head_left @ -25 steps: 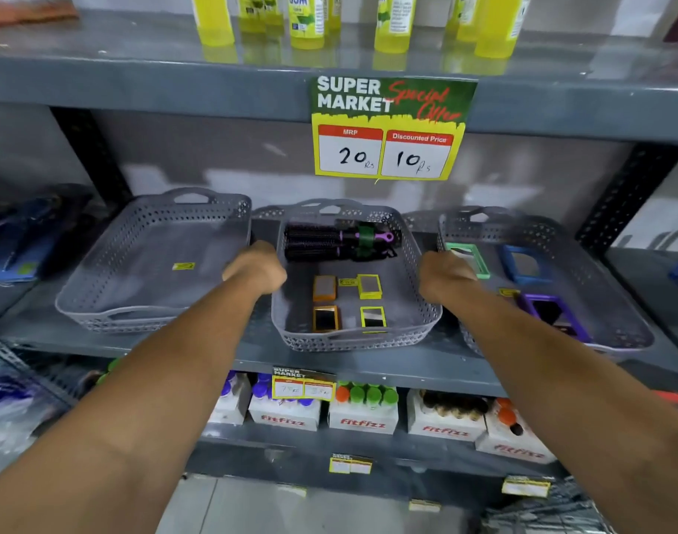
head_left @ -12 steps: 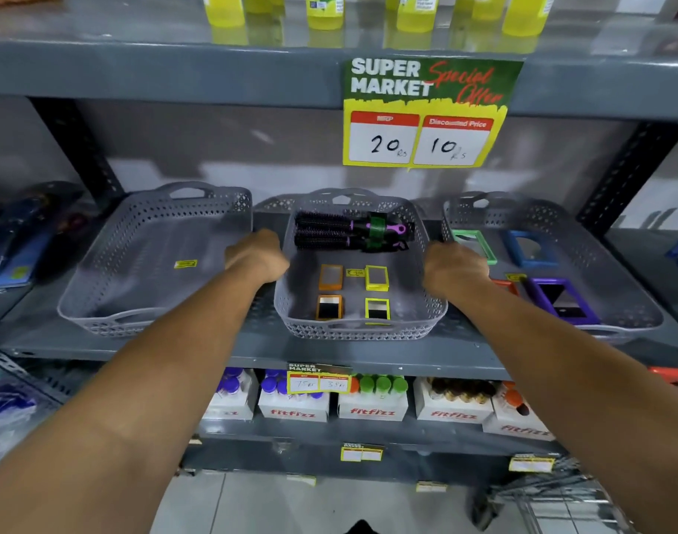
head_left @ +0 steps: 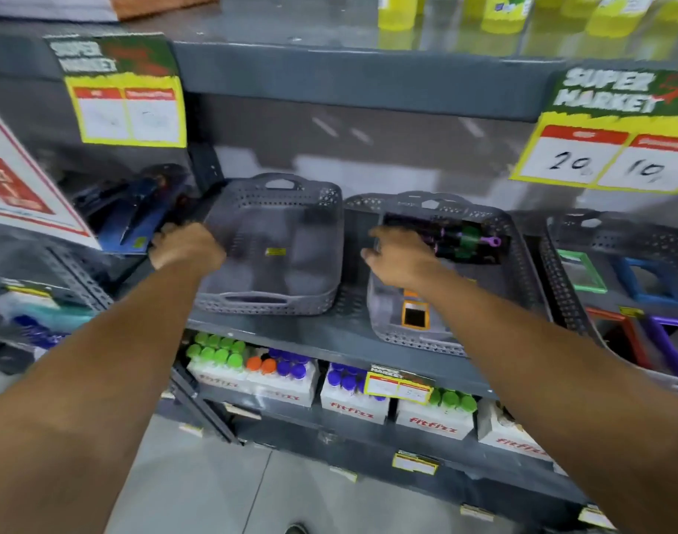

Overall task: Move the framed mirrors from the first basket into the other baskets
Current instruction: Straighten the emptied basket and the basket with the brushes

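Observation:
Three grey perforated baskets stand side by side on the shelf. The left basket (head_left: 291, 275) holds only a small yellow sticker. My left hand (head_left: 187, 244) curls over its left rim. My right hand (head_left: 401, 258) hovers with fingers apart over the left rim of the middle basket (head_left: 418, 343), which holds a small orange framed mirror (head_left: 415, 316) and black hair brushes (head_left: 464, 240); my arm hides the rest of it. The right basket (head_left: 561, 291) holds larger framed mirrors: green (head_left: 582, 271), blue (head_left: 649, 279), red (head_left: 615, 321) and purple (head_left: 672, 341).
A yellow price sign (head_left: 611, 148) hangs from the shelf above on the right, another price sign (head_left: 125, 106) on the left. Dark packaged goods (head_left: 136, 213) lie left of the baskets. Boxes of capped bottles (head_left: 252, 371) fill the shelf below.
The view has swung left and closer. Both hands have left the sides of the middle basket: the left went to the left basket's far rim, the right to the middle basket's left rim.

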A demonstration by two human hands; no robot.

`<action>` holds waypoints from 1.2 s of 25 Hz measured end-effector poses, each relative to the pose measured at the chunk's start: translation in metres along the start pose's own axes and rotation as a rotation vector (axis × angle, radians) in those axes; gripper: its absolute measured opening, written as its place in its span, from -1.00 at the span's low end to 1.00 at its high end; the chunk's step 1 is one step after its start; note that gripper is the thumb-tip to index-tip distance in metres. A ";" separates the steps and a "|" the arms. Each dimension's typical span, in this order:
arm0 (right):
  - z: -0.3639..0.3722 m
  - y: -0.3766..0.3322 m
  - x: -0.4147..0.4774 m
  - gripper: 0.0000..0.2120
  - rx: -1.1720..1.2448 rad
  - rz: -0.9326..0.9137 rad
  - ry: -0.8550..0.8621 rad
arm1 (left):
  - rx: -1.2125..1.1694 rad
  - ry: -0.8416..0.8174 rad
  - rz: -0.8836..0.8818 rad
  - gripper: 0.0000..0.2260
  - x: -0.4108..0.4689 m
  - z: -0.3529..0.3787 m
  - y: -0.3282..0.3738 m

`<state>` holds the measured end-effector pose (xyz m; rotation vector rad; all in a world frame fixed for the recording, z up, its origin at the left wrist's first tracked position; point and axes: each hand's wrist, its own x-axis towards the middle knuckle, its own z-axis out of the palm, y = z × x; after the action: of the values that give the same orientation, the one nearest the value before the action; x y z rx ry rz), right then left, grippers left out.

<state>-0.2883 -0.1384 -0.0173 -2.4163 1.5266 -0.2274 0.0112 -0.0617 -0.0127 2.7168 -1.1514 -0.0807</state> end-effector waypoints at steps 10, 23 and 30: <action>0.047 -0.057 -0.007 -0.31 -0.280 -0.094 -0.220 | -0.304 -0.114 0.132 -0.73 0.038 0.018 -0.059; 0.057 -0.071 -0.021 -0.35 -0.269 -0.077 -0.124 | -0.219 -0.083 0.222 -0.78 0.053 0.027 -0.060; 0.056 -0.052 -0.017 -0.39 -0.257 -0.058 0.070 | 0.017 0.026 0.475 -0.65 0.036 0.028 -0.033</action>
<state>-0.2354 -0.0933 -0.0540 -2.6793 1.6048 -0.1347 0.0559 -0.0691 -0.0460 2.3711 -1.7543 0.0323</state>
